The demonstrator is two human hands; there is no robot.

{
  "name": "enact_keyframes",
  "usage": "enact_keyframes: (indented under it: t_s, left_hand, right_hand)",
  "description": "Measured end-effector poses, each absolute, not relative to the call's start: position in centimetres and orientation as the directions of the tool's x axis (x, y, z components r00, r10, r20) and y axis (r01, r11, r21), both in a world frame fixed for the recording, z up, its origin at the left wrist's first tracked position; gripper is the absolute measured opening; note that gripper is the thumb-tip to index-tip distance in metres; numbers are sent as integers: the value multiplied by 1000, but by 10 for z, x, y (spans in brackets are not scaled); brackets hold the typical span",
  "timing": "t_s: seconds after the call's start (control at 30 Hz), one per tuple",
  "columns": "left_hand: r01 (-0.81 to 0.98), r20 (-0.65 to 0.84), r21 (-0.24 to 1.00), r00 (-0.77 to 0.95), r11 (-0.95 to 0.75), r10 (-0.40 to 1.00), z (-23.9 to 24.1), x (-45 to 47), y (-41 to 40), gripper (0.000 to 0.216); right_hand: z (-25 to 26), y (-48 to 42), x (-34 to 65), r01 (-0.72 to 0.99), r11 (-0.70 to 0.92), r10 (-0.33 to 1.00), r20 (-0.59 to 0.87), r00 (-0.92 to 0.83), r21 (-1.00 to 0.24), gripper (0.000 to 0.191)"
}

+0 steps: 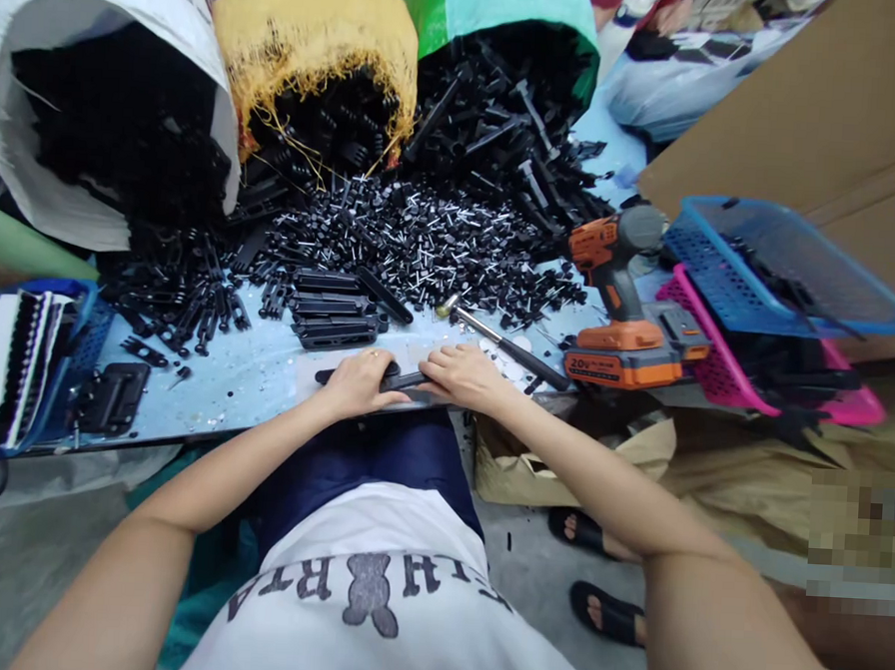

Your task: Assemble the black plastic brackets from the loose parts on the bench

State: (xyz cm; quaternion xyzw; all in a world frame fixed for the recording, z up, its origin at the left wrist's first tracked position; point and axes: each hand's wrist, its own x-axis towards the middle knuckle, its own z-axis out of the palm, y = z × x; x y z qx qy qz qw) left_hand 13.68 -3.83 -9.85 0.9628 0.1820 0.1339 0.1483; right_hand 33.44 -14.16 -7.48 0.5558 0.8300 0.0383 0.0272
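Note:
At the table's front edge my left hand [359, 382] is closed around a long black plastic part [326, 377], whose end sticks out to the left. My right hand [461, 376] pinches a slim black piece [406, 381] that reaches toward the left hand; whether the two pieces are joined I cannot tell. Just behind the hands lies a stack of black plastic parts [333, 309], with one more part [386, 295] leaning slantwise beside it. A hammer [511, 346] with a black grip rests right of my right hand, its head near a pile of small screw-like pieces [437, 240].
An orange cordless drill [616, 294] stands at the right, before a blue basket [796, 263] and a pink basket [746, 371]. White [22, 143], yellow [314, 18] and green [501, 18] sacks spill black parts at the back. A blue bin [55, 384] stands left.

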Motion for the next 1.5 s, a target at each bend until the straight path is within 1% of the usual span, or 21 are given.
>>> enact_keyframes:
  t_s: [0.07,0.17,0.23,0.33,0.43,0.5,0.57,0.67,0.7,0.77,0.83,0.87,0.9,0.97,1.03,1.07,1.17,1.23,1.3,1.4,1.5]
  left_hand:
    - [306,237,282,896,-909,375,-86,165,-31,52]
    - [443,251,212,837,-871,486,-72,222,-3,32]
    - [534,212,149,805,-832,554,-69,259,21,37]
    - [504,147,87,847,-860,511,-73,293,48,38]
    - [444,111,81,885,-892,451,-80,303,57,30]
    - [459,116,77,878,-885,465,-83,303,56,28]
    - [498,127,74,854,-864,504,-84,303,55,30]
    - [557,130,84,816,-827,563,-79,306,55,32]
    - [569,131,95,807,-817,576,-76,306,56,31]
    - [555,166,180,796,-812,581,-69,300,58,29]
    - [474,253,336,787,-814,562,-63,283,60,26]
    - [413,305,411,778,-813,549,-60,269,59,24]
    - [357,351,465,766,-810,539,-58,252,57,23]
    - [311,394,502,749,-807,533,-56,209,48,20]
    - [355,366,514,732,-781,574,-58,162,35,25]
    - [388,329,532,724,-752,607,-60,140,27,26]
    - [485,159,664,652,-569,741,-71,87,7,24]
    - [480,-11,797,617,-365,787,-81,70,-3,26]
    - [408,-161,905,595,-123,788,-90,65,-8,32]
    - [255,-265,956,546,143,795,-99,68,-9,40]
    - [150,-281,960,529,238,801,-99,72,-9,45]
  right_hand:
    - [-91,-142,345,934,355,934,31,-356,35,34]
    - [-109,-145,351,943,330,942,70,-328,-30,34]
    - [-114,-146,352,945,320,946,83,-314,-72,36]
    - [-108,-142,358,958,264,958,143,-247,-114,37]
    - [-92,-120,378,994,34,966,259,-6,-106,30]
    - [-83,-95,395,984,-152,933,317,173,-90,29]
    - [-77,-68,409,968,-243,916,312,251,-66,30]
    - [-74,-35,417,976,-214,958,188,217,-39,25]
    - [-73,-29,417,978,-204,966,156,208,-43,23]
    - [-69,-29,414,968,-237,953,172,248,-84,20]
    - [-64,-41,407,947,-259,924,238,301,-190,19]
    - [-61,-50,402,936,-232,919,255,300,-264,19]
    - [-59,-60,396,923,-174,929,253,270,-344,18]
    - [-57,-80,381,875,-32,969,199,145,-483,15]
    - [-57,-95,366,825,57,995,99,-2,-562,14]
    - [-56,-99,359,817,76,997,41,-65,-572,14]
    - [-53,-102,341,854,100,976,-114,-183,-511,12]
    - [-46,-97,331,911,111,961,-190,-200,-398,11]
    - [-38,-92,320,957,142,949,-240,-204,-254,10]
    - [-28,-87,308,965,240,922,-288,-260,-104,10]
    - [-26,-86,302,955,288,897,-330,-294,-69,9]
